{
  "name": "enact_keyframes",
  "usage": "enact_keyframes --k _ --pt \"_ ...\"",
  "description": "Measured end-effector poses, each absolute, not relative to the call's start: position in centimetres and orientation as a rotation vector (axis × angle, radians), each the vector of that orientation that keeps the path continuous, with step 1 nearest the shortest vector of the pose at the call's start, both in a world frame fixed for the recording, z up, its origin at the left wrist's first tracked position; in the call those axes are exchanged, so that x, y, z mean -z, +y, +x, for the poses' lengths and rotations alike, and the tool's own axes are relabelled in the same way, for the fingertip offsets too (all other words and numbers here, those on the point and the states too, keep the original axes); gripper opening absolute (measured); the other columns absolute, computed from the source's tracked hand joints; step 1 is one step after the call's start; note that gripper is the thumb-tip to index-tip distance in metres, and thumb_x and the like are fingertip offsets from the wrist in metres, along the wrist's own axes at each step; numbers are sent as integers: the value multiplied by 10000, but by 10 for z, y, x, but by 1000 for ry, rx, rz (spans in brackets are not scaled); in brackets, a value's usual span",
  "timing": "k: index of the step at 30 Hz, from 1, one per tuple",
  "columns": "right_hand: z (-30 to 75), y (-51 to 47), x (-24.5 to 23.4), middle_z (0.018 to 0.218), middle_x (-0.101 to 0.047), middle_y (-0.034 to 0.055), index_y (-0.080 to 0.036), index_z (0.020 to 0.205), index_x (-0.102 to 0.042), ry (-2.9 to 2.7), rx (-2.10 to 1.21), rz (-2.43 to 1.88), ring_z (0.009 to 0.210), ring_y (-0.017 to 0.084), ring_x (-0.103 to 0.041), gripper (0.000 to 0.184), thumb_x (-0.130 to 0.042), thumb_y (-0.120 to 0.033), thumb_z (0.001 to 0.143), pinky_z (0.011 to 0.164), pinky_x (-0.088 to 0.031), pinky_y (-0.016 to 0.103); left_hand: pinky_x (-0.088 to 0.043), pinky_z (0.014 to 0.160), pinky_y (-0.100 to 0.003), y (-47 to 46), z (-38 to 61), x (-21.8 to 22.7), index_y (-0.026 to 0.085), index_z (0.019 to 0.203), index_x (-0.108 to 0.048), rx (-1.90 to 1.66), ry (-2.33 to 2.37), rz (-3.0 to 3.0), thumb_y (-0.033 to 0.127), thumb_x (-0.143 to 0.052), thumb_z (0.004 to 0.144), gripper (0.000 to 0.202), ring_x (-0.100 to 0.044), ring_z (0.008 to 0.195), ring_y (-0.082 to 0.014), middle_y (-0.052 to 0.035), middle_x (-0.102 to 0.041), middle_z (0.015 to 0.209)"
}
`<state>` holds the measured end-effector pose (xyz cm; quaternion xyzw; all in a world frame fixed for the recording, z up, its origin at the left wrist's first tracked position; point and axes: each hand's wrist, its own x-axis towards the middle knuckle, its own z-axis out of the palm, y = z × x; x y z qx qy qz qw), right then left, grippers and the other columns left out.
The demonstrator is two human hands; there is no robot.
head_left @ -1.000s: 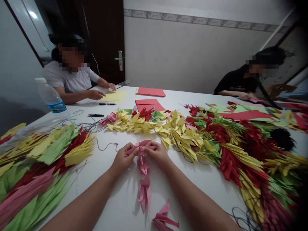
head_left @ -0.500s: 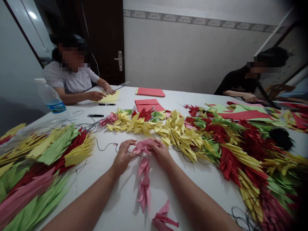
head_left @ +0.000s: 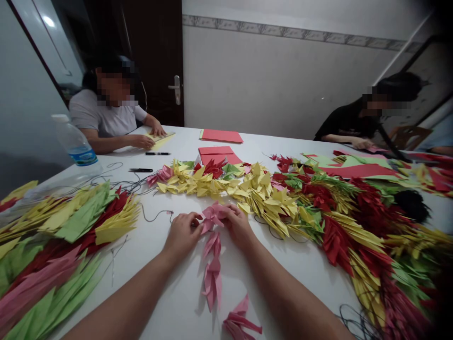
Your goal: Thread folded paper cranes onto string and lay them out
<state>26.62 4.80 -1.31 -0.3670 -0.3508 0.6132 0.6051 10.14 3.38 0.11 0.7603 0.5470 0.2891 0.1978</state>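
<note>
My left hand (head_left: 182,233) and my right hand (head_left: 238,226) meet over the white table (head_left: 155,245), fingers pinched on the top of a pink folded paper chain (head_left: 212,257). The topmost pink piece (head_left: 213,215) sits between my fingertips. The chain trails toward me along the table. A loose pink folded piece (head_left: 240,323) lies near the front edge, between my forearms.
Heaps of folded yellow, red and green paper (head_left: 269,198) cover the middle and right; another heap (head_left: 63,236) lies left. A water bottle (head_left: 75,144), pens (head_left: 140,170), black thread (head_left: 155,216) and red sheets (head_left: 221,136) sit farther back. Two people sit at the far corners.
My hands have shifted slightly and regripped the top pink piece. The person at the far left has laid the yellow sheet flat on the table.
</note>
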Motion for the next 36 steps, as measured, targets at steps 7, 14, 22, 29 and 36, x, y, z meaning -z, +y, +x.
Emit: enact_keyframes --k 7,14,22,29,36 --pt "264 47 12 582 -591 -36 -179 630 -615 -839 -1435 -821 522 77 -498 106 -699 -236 599 513 -368 193 -383 771 -362 34 101 1 201 929 -558 -836 1513 2137 431 -538 722 310 -552 791 -212 -19 -641 761" --pt "264 47 12 509 -535 -45 -181 669 -606 -960 -1384 -929 441 74 -428 144 -684 -278 598 445 -301 200 -436 655 -270 38 97 3 187 815 -574 -1028 1477 1906 328 -469 769 182 -565 728 -158 -24 -622 793" --pt "264 47 12 433 -428 -68 -177 645 -587 -1069 -1297 -985 390 61 -340 232 -680 -387 612 403 -223 204 -462 744 -292 40 93 4 163 866 -630 -1206 1501 1940 197 -432 755 230 -575 843 -169 -58 -624 893" --pt "264 47 10 557 -566 -28 -180 690 -611 -1128 -1358 -993 425 65 -413 244 -686 -400 616 435 -301 208 -440 843 -343 46 93 11 162 830 -596 -1201 1549 2046 209 -409 770 202 -558 918 -197 -82 -604 954" --pt "258 45 11 672 -600 -11 -191 788 -624 -1313 -1204 -1079 459 72 -409 248 -662 -386 641 440 -317 213 -379 932 -432 47 94 14 151 855 -584 -1081 1616 2088 205 -443 743 188 -480 1087 -255 -114 -586 1018"
